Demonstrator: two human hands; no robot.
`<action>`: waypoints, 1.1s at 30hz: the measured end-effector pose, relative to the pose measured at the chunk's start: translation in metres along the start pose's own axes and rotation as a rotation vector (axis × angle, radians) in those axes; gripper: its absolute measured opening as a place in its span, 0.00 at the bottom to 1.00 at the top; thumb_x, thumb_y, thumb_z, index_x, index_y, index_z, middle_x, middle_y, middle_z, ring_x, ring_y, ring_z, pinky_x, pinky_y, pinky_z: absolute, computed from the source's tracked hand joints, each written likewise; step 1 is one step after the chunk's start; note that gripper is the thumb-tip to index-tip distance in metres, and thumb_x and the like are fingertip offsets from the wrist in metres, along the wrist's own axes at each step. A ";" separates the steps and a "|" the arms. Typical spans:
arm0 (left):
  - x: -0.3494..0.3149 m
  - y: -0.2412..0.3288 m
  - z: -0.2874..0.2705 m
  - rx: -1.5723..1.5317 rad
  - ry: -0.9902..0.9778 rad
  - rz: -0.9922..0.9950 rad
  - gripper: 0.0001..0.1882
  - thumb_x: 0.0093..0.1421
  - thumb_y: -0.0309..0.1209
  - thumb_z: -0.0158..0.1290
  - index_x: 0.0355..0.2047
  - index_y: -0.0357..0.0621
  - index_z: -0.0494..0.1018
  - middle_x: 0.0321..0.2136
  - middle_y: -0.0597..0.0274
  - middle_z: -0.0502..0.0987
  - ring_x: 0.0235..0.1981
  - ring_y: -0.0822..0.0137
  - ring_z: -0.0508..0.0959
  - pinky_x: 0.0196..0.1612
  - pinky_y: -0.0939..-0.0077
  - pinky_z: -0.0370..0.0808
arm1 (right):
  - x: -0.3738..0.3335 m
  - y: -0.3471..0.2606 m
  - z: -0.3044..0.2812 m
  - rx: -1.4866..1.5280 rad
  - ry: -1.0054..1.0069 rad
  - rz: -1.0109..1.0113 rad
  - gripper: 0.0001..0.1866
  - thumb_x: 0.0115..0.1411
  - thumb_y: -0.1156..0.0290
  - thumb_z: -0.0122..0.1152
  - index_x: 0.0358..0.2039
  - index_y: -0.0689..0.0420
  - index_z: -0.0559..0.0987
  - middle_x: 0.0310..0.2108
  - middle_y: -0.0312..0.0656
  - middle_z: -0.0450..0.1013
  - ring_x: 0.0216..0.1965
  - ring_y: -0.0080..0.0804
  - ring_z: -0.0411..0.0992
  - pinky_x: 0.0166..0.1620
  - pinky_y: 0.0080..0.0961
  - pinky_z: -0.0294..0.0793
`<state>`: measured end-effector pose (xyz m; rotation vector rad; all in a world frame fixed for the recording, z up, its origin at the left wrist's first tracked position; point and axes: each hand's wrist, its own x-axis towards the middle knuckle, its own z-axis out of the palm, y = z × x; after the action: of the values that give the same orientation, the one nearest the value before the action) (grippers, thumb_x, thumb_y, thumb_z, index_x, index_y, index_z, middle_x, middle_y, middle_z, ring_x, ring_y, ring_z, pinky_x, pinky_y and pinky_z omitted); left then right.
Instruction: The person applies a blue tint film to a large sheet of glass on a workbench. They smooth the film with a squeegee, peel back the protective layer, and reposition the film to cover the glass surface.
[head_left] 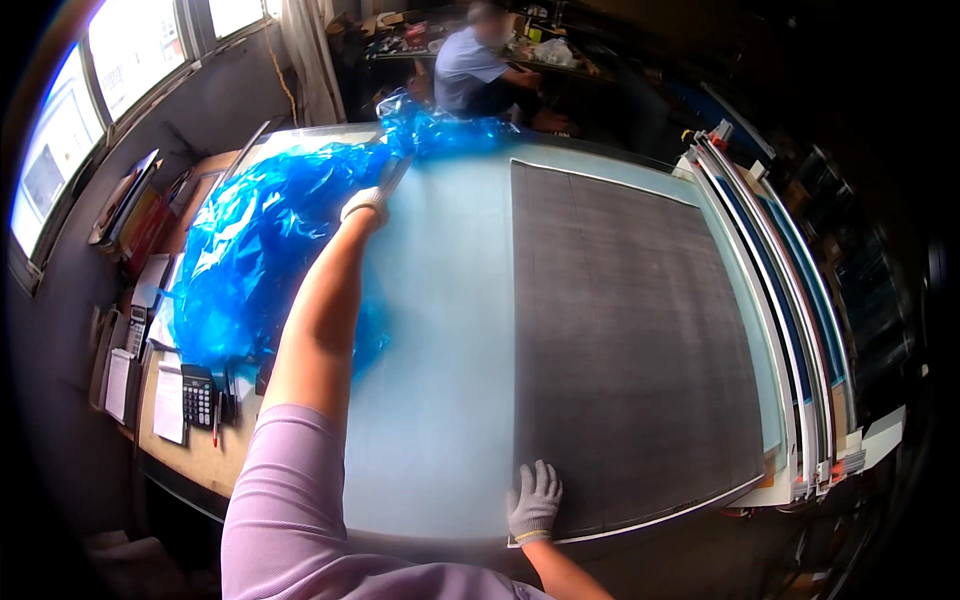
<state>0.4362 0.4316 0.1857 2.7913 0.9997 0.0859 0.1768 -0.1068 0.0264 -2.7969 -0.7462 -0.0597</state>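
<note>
On the big pale-blue worktable (440, 400) in front of me lies a large dark grey sheet (630, 350), flat, covering the right part of the surface.

My right hand (533, 503), in a white knit glove, rests palm down on the near left corner of the dark sheet. Fingers spread and flat; not gripping anything, only pressing on the sheet's edge.

My left hand (364, 203), also in a white glove, is stretched far across the table on a bare forearm. It is closed around a thin, long tool (393, 176) that points away from me toward the far edge. What kind of tool it is I cannot tell at this size.

Just left of that arm, a crumpled mass of blue plastic film (260, 255) is heaped along the table's left side and trails on to the far edge.

Further left, lower than the table, a wooden desk (195, 455) carries a calculator (198, 396) and loose papers (168, 402).

Along the right side of the table, a stack of framed panels (790, 300) stands on edge.

Beyond the far edge, another person (475, 70) in a light blue shirt sits at a cluttered bench.
</note>
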 end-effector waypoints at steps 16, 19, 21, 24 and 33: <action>-0.475 -0.129 0.011 -0.300 -0.092 0.049 0.27 0.53 0.31 0.54 0.55 0.53 0.67 0.31 0.44 0.78 0.32 0.44 0.78 0.36 0.54 0.75 | -0.010 -0.002 0.002 0.040 0.101 -0.039 0.28 0.54 0.61 0.58 0.54 0.58 0.68 0.58 0.53 0.59 0.61 0.53 0.55 0.61 0.52 0.54; -0.536 -0.136 0.034 -0.393 0.023 -0.046 0.30 0.51 0.33 0.57 0.57 0.52 0.66 0.31 0.45 0.78 0.33 0.45 0.78 0.37 0.56 0.75 | -0.009 -0.007 0.005 0.038 0.105 -0.061 0.28 0.55 0.60 0.57 0.55 0.58 0.67 0.58 0.52 0.59 0.61 0.53 0.55 0.61 0.52 0.54; -0.523 -0.125 0.037 -0.535 0.025 -0.070 0.29 0.52 0.33 0.57 0.55 0.46 0.67 0.32 0.43 0.78 0.33 0.48 0.79 0.37 0.61 0.75 | -0.010 -0.003 0.008 0.030 0.100 -0.054 0.28 0.55 0.60 0.57 0.55 0.58 0.67 0.58 0.52 0.59 0.61 0.52 0.55 0.61 0.52 0.54; -0.453 -0.095 0.038 -0.744 0.029 -0.103 0.26 0.52 0.33 0.56 0.53 0.41 0.69 0.34 0.42 0.78 0.33 0.50 0.80 0.37 0.64 0.75 | -0.010 0.000 0.007 0.013 0.099 -0.037 0.28 0.55 0.60 0.57 0.55 0.57 0.68 0.59 0.51 0.59 0.61 0.52 0.55 0.61 0.51 0.54; -0.107 0.014 0.021 -0.460 0.191 0.064 0.15 0.54 0.33 0.50 0.40 0.42 0.75 0.31 0.44 0.79 0.35 0.46 0.79 0.41 0.58 0.75 | -0.005 -0.003 -0.002 0.014 0.084 -0.023 0.27 0.54 0.58 0.57 0.53 0.57 0.69 0.56 0.52 0.62 0.60 0.52 0.57 0.60 0.50 0.55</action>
<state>0.3643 0.3501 0.1678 2.4201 0.8026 0.5293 0.1710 -0.1066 0.0286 -2.7535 -0.7556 -0.1738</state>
